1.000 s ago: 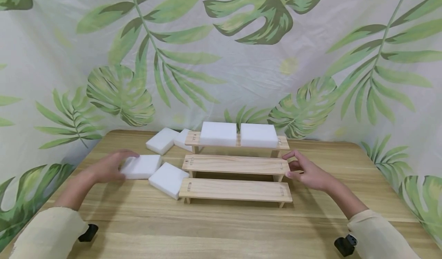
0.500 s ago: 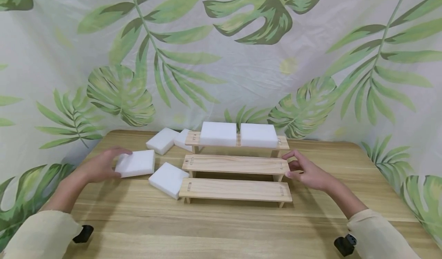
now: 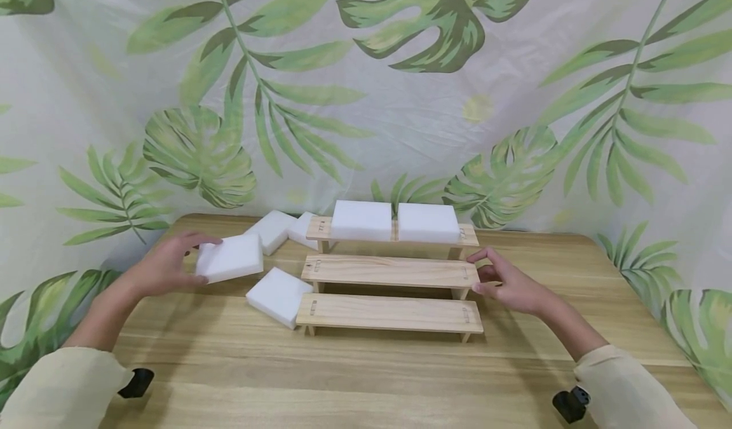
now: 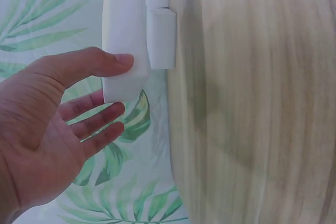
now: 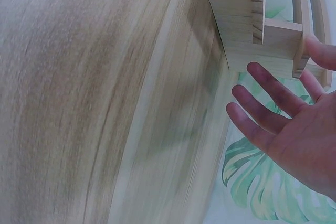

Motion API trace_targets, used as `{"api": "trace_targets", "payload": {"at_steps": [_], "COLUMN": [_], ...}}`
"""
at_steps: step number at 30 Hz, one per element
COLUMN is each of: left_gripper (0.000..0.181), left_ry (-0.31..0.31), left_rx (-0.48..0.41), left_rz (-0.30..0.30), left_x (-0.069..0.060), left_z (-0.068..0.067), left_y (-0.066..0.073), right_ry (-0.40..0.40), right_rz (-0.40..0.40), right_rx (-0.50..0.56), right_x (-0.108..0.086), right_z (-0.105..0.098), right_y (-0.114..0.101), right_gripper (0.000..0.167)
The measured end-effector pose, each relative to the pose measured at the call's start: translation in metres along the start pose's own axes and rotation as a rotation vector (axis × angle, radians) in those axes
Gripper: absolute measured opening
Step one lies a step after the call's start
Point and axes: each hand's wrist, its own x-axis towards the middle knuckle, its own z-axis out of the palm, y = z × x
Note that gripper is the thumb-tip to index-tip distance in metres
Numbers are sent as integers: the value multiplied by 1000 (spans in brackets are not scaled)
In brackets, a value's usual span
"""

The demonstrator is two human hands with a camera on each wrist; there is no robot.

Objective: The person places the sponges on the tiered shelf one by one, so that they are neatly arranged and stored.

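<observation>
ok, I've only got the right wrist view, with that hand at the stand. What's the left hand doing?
Observer: Left hand pinches a white block.
Operator: Anything on the stand?
Observer: Two blocks side by side on the top shelf.
Operator: Any loose ones?
Observer: Three more blocks lie by the stand's left end, one partly hidden behind the top shelf.

On the tabletop (image 3: 366, 378) before you, a three-tier stand (image 3: 390, 271) is bearing two blocks (image 3: 361, 219) on its rear tier (image 3: 394, 233). Three loose blocks (image 3: 279, 295) are lying at its left; farther left, your left grip (image 3: 162, 267) is holding another block (image 3: 230, 257).
</observation>
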Motion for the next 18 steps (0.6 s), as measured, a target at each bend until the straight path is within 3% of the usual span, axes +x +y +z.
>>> {"api": "trace_targets", "payload": {"at_steps": [6,13,18], "left_gripper": [68,66,66], "left_ry": [0,-41,-48], "left_rx": [9,-68,-74], "left_rz": [12,1,24], "left_x": [3,6,7], "left_z": [-3,-6,-7], "left_y": [12,29,37], "right_ry": [1,5,6], "right_rz": [5,7,8], "right_rx": [-3,-9,-9], "right_x": [-1,-1,0], "right_z": [0,0,0], "right_y": [0,-1,-1], "right_gripper": [42,41,42]}}
